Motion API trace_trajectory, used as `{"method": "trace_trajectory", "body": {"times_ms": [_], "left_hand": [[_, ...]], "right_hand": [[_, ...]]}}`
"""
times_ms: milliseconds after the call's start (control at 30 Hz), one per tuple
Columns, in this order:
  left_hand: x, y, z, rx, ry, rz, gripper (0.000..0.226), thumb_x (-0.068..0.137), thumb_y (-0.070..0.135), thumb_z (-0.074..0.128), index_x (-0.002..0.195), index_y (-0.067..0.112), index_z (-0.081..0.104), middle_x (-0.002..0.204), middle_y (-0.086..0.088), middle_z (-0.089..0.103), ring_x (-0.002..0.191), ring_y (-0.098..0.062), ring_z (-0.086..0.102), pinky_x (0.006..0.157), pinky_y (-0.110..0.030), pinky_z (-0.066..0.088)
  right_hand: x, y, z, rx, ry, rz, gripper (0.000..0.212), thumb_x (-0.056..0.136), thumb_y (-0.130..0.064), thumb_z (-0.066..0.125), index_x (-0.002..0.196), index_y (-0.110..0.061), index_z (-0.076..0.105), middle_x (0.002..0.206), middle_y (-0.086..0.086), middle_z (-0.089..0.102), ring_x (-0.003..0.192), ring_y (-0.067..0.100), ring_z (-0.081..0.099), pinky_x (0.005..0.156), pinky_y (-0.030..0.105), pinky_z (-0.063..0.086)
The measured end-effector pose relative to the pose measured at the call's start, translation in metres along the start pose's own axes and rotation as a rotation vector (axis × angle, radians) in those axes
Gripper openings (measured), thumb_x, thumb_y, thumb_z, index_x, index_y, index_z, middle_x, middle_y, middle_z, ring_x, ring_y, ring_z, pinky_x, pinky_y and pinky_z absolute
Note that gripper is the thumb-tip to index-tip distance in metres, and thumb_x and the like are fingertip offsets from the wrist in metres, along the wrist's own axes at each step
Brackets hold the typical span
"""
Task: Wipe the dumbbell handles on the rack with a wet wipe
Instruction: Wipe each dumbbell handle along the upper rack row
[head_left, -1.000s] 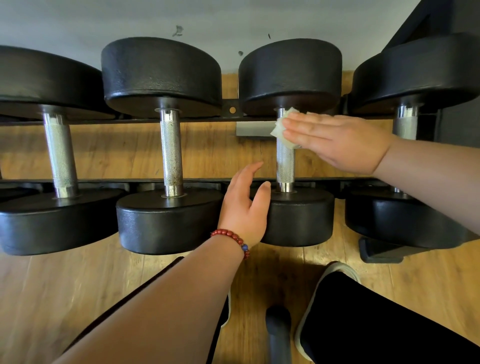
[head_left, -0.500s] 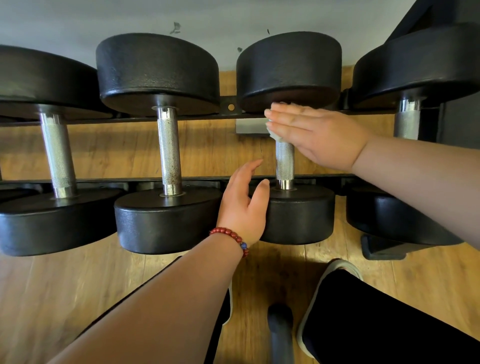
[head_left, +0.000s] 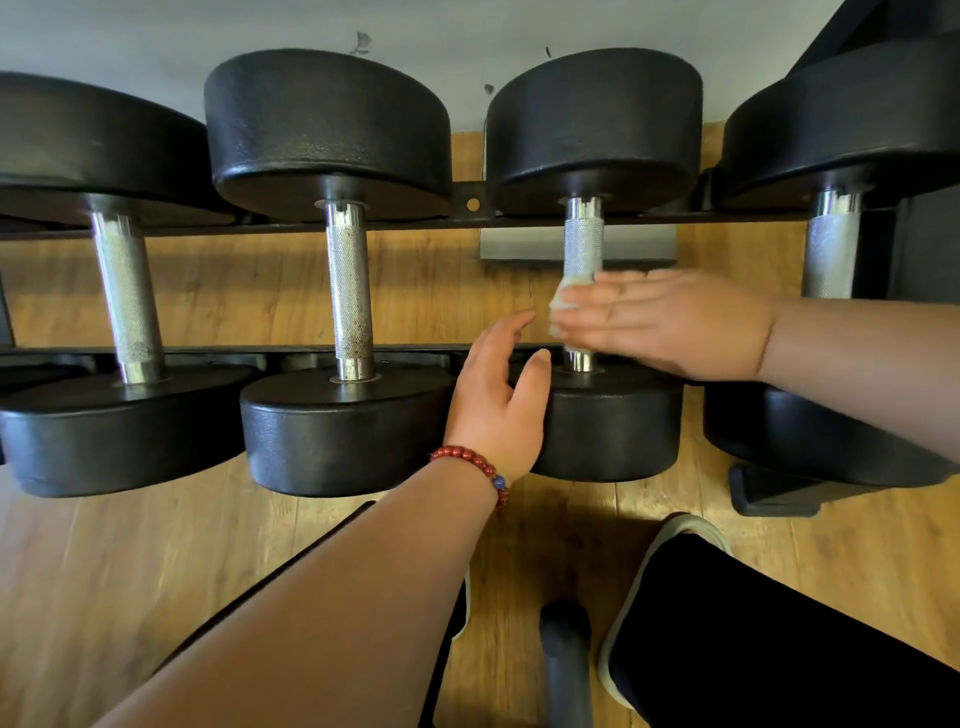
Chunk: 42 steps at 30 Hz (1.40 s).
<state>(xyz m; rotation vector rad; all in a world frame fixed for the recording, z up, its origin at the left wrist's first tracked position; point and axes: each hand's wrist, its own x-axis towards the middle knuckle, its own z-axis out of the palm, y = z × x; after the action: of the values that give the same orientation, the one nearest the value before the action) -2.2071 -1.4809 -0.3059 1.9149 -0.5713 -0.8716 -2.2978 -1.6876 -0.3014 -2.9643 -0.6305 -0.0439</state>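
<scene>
The right hand (head_left: 670, 322) lies across the lower part of the knurled handle (head_left: 583, 247) of the 3rd dumbbell from the left. Its grip is flat rather than closed: the fingers (head_left: 597, 306) are straight and motion-blurred, pressing a folded wet wipe (head_left: 563, 293) against the steel, and a white corner shows past the fingertips. Whether the thumb wraps behind the bar is hidden. The left hand (head_left: 498, 400) has a loose, open grip that holds nothing. Its thumb rests on the top face of that dumbbell's near head (head_left: 613, 431), and its fingers reach into the gap beside the 2nd dumbbell (head_left: 348, 291). All 4 dumbbells in view sit across the 2 rails of the rack (head_left: 234, 349), above a wooden floor (head_left: 130, 561). A flat palm probably cleans only the side facing the person. The stroke would likely go better with the wipe curled around the bar and twisted as it travels from 1 collar to the other, which would also cover the far side and the smooth ends. Firm pressure seems wise, since knurling traps grime. The left hand on the head should stop the dumbbell rolling on the rails. The main risk looks to be the thin wipe snagging on the knurl or sliding out from under straight fingers.
</scene>
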Motion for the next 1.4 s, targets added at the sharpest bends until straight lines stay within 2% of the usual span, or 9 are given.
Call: {"method": "trace_trajectory", "body": {"times_ms": [300, 400, 600, 733, 833, 967, 1200, 1333, 1400], "left_hand": [[-0.001, -0.001, 0.0, -0.01, -0.007, -0.008, 0.04, 0.101, 0.029, 0.044, 0.14, 0.035, 0.043, 0.144, 0.011, 0.043, 0.13, -0.004, 0.041, 0.108, -0.033, 0.039], [-0.001, -0.001, 0.0, -0.011, -0.004, 0.004, 0.04, 0.101, 0.028, 0.044, 0.139, 0.035, 0.043, 0.143, 0.011, 0.043, 0.129, -0.002, 0.04, 0.108, -0.031, 0.038], [0.0, -0.002, 0.0, -0.001, -0.006, 0.003, 0.04, 0.101, 0.027, 0.044, 0.14, 0.034, 0.043, 0.143, 0.012, 0.043, 0.129, -0.001, 0.04, 0.103, -0.024, 0.036], [0.0, -0.002, 0.0, 0.0, -0.009, 0.012, 0.04, 0.101, 0.026, 0.044, 0.14, 0.033, 0.042, 0.143, 0.011, 0.043, 0.128, -0.001, 0.04, 0.098, -0.018, 0.034], [0.0, -0.003, 0.0, -0.014, -0.006, 0.009, 0.04, 0.101, 0.026, 0.044, 0.14, 0.034, 0.043, 0.143, 0.012, 0.043, 0.128, -0.001, 0.041, 0.102, -0.022, 0.036], [0.0, -0.003, 0.0, -0.007, -0.008, 0.009, 0.04, 0.1, 0.027, 0.045, 0.14, 0.034, 0.043, 0.143, 0.012, 0.043, 0.128, -0.001, 0.041, 0.103, -0.024, 0.037], [0.0, -0.003, 0.0, -0.014, -0.009, 0.024, 0.041, 0.1, 0.025, 0.044, 0.14, 0.034, 0.043, 0.144, 0.012, 0.043, 0.13, 0.001, 0.039, 0.104, -0.022, 0.034], [0.0, -0.005, 0.001, -0.021, -0.01, 0.035, 0.043, 0.095, 0.035, 0.042, 0.138, 0.038, 0.044, 0.142, 0.014, 0.044, 0.129, 0.002, 0.04, 0.099, -0.018, 0.034], [0.0, -0.004, 0.001, -0.018, -0.006, 0.037, 0.044, 0.094, 0.036, 0.041, 0.138, 0.038, 0.043, 0.142, 0.014, 0.044, 0.129, 0.002, 0.04, 0.098, -0.018, 0.033]], "right_hand": [[0.013, 0.006, -0.013, -0.046, -0.142, -0.245, 0.064, 0.067, 0.004, 0.076, 0.128, -0.008, 0.061, 0.135, 0.009, 0.058, 0.13, 0.026, 0.05, 0.105, 0.052, 0.034], [0.007, 0.016, -0.021, -0.034, -0.118, -0.214, 0.071, 0.068, 0.008, 0.07, 0.135, -0.011, 0.054, 0.14, 0.009, 0.053, 0.136, 0.021, 0.04, 0.113, 0.041, 0.032], [0.011, 0.005, -0.016, -0.042, -0.134, -0.261, 0.058, 0.072, 0.001, 0.066, 0.128, -0.009, 0.061, 0.135, 0.008, 0.058, 0.127, 0.023, 0.052, 0.103, 0.052, 0.033], [0.012, 0.021, -0.024, -0.036, -0.13, -0.204, 0.07, 0.069, 0.007, 0.074, 0.134, -0.012, 0.056, 0.141, 0.007, 0.052, 0.136, 0.022, 0.039, 0.108, 0.05, 0.035], [0.007, 0.012, -0.016, -0.033, -0.094, -0.176, 0.061, 0.081, 0.002, 0.066, 0.138, -0.013, 0.05, 0.145, 0.005, 0.048, 0.139, 0.019, 0.032, 0.111, 0.043, 0.035], [0.009, 0.011, -0.017, -0.035, -0.14, -0.252, 0.062, 0.074, 0.002, 0.061, 0.134, -0.012, 0.054, 0.14, 0.006, 0.053, 0.135, 0.018, 0.035, 0.106, 0.052, 0.033], [0.004, -0.006, -0.005, 0.065, 0.028, 0.223, 0.061, 0.083, 0.001, 0.056, 0.141, -0.005, 0.042, 0.148, 0.012, 0.039, 0.142, 0.021, 0.021, 0.12, 0.033, 0.011], [0.009, -0.033, -0.013, 0.396, 0.003, 0.499, 0.049, 0.099, -0.027, 0.044, 0.145, -0.026, 0.026, 0.153, -0.018, 0.013, 0.146, -0.001, -0.001, 0.117, 0.021, 0.007], [0.014, -0.038, -0.016, 0.453, 0.093, 0.605, 0.041, 0.101, -0.026, 0.043, 0.142, -0.026, 0.038, 0.15, -0.02, 0.021, 0.143, -0.006, 0.005, 0.114, 0.015, 0.01]]}}
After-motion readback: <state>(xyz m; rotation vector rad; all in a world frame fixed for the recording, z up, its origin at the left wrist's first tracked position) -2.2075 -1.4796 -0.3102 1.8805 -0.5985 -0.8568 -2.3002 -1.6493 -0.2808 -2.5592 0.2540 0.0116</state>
